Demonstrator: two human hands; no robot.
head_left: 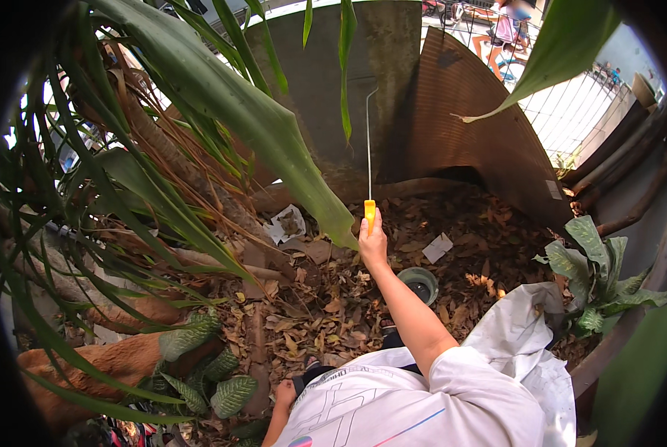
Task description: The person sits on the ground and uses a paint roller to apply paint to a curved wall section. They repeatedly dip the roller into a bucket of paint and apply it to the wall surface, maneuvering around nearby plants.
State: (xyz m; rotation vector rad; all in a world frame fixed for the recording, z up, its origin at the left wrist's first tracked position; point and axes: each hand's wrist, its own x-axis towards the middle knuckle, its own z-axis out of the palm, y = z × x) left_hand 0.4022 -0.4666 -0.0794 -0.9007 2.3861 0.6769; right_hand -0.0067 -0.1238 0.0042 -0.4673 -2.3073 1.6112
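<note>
— Largest first?
— Ground (311, 324) strewn with dry brown leaves. At the left, a big plant (255, 112) with long strap leaves, one broad blade slanting down toward the middle.
— And behind?
— A flat grey panel (318, 104), upright; beside it on the right, a brown ribbed sheet (468, 123).
— Next down?
— A crumpled white sheet (523, 316) beside the white-shirted right shoulder, and further right a plant with pale-mottled leaves (593, 261).
— And the tool?
— A yellow-handled hooked rod (369, 212), held out ahead above the leaves: handle nearest, thin pale shaft running away from it, bent near the tip. Seen against the grey panel; cannot tell whether touching it.
— Anything near?
— A grey-green pot (432, 281) on the leaves, partly behind the right forearm.
— Right grip (373, 244)?
— Wrapped round the yellow handle, arm stretched forward.
— Left grip (285, 393)?
— Low, just beside dark cloth at the shirt's edge. Cannot tell whether wide, narrow or holding anything.
— Smallest?
— A pale paper scrap (438, 248) on the leaves, to the right of the right grip.
</note>
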